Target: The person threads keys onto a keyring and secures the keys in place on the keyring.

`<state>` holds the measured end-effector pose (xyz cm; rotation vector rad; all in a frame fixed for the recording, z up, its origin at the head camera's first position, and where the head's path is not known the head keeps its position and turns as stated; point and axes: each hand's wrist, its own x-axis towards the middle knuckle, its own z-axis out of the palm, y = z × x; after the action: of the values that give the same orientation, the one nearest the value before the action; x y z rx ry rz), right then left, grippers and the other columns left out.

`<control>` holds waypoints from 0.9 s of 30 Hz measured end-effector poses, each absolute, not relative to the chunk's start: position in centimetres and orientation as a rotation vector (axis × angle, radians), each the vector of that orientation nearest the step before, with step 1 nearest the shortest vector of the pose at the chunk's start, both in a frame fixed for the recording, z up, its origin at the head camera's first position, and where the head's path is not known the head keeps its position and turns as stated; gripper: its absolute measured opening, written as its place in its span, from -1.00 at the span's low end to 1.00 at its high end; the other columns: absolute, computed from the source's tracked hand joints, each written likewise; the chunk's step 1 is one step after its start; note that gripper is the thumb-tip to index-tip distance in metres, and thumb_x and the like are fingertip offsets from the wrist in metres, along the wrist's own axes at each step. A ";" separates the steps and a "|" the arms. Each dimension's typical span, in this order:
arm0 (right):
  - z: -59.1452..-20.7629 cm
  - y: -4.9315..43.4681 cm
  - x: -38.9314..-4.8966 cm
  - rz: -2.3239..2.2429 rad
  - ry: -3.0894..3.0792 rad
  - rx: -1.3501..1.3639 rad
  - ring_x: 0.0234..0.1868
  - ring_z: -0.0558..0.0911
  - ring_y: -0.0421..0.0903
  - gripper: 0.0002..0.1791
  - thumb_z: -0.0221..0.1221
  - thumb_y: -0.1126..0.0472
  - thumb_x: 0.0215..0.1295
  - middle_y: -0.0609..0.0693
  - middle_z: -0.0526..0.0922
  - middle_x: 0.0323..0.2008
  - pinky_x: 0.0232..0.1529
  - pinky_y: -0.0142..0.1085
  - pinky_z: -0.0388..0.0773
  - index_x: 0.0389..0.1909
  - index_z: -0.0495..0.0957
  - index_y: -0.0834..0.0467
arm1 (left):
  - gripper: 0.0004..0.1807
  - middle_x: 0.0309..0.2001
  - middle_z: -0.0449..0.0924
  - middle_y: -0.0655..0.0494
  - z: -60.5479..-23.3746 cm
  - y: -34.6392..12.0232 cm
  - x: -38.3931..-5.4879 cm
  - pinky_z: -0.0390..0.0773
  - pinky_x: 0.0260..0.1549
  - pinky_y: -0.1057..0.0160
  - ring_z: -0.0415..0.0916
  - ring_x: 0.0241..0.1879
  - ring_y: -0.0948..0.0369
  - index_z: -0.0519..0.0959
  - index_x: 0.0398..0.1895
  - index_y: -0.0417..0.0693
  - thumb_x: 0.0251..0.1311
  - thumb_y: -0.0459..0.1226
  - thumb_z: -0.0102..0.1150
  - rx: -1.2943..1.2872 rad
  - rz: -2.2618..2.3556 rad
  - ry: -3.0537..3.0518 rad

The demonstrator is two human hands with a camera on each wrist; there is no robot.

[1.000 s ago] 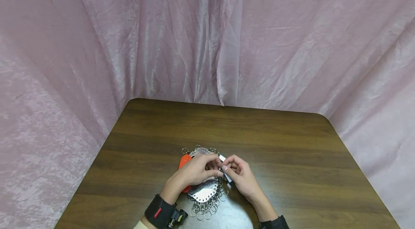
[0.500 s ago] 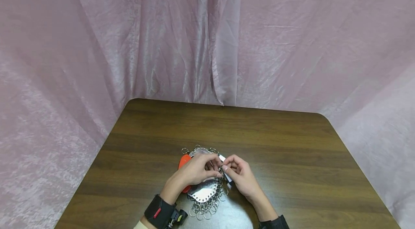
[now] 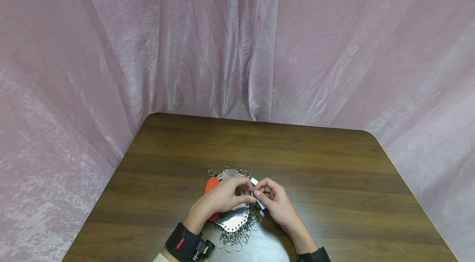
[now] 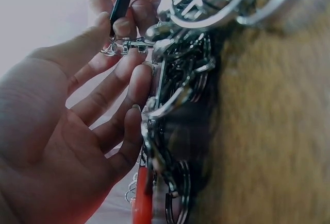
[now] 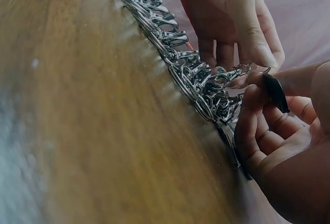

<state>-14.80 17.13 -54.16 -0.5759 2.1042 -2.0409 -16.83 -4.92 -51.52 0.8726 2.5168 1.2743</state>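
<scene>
A shiny round metal plate [image 3: 233, 220] with holes along its rim lies under my left hand [image 3: 225, 194]. Several snap-hook key rings [image 3: 233, 242] hang from its edge. My left thumb and fingers pinch one small key-ring clasp [image 4: 135, 44], its ring by the thumb tip. The right hand [image 3: 275, 201] meets the left at the plate's right edge. Between its curled fingers it holds a slim black piece [image 5: 276, 93], right beside the small ring. My right fingers [image 5: 250, 103] also lie close against the bunched clasps. The pinched clasp is mostly hidden in the head view.
An orange-red oval piece [image 3: 211, 185] sticks out at the plate's left side, partly under my left hand. A white-and-black flat strip [image 3: 254, 181] shows behind the right fingers. Everything rests on a brown wooden table [image 3: 319, 163], with pink curtains [image 3: 208, 47] behind.
Both hands and the plate keep their places. Only the fingertips shift slightly around the small clasp, the left thumb tip a touch to the right.
</scene>
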 end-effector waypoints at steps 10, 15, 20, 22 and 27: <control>-54.5 17.2 -15.1 -2.017 2.155 -0.593 -0.31 0.66 -0.12 -0.89 0.22 0.40 0.47 0.25 0.67 -0.29 -0.24 -0.40 0.59 -0.11 0.52 0.37 | -0.76 -0.34 0.63 0.36 -51.8 -4.8 -17.1 0.62 -0.27 0.35 0.60 -0.35 0.39 0.66 -0.09 0.10 0.27 -0.17 0.53 0.866 1.318 2.513; -54.6 17.2 -15.1 -2.011 2.156 -0.572 -0.30 0.66 -0.11 -0.89 0.22 0.38 0.48 0.25 0.66 -0.29 -0.24 -0.39 0.59 -0.11 0.52 0.37 | -0.79 -0.34 0.63 0.38 -51.9 -4.8 -17.1 0.62 -0.27 0.35 0.60 -0.35 0.39 0.65 -0.11 0.12 0.29 -0.16 0.51 0.878 1.304 2.523; -54.6 17.1 -15.1 -2.011 2.159 -0.563 -0.30 0.66 -0.11 -0.89 0.22 0.38 0.49 0.23 0.66 -0.29 -0.24 -0.39 0.59 -0.11 0.53 0.37 | -0.80 -0.35 0.63 0.39 -52.0 -4.9 -17.2 0.62 -0.26 0.36 0.60 -0.35 0.40 0.65 -0.12 0.15 0.30 -0.14 0.50 0.882 1.298 2.527; -54.6 17.1 -15.1 -2.014 2.155 -0.560 -0.30 0.67 -0.11 -0.89 0.22 0.38 0.48 0.22 0.67 -0.29 -0.25 -0.40 0.60 -0.11 0.52 0.37 | -0.80 -0.35 0.63 0.39 -52.0 -4.9 -17.2 0.62 -0.26 0.36 0.60 -0.35 0.40 0.64 -0.12 0.15 0.30 -0.13 0.50 0.889 1.297 2.528; -54.6 17.0 -15.2 -2.023 2.142 -0.567 -0.31 0.67 -0.12 -0.88 0.22 0.39 0.48 0.22 0.67 -0.29 -0.27 -0.40 0.60 -0.11 0.52 0.39 | -0.81 -0.35 0.63 0.40 -52.1 -4.9 -17.3 0.62 -0.26 0.36 0.59 -0.35 0.41 0.65 -0.15 0.14 0.31 -0.12 0.48 0.903 1.299 2.535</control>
<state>-15.16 17.00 -54.60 -0.5675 2.1424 -2.0229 -17.26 -4.94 -52.06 0.9034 2.5355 1.2994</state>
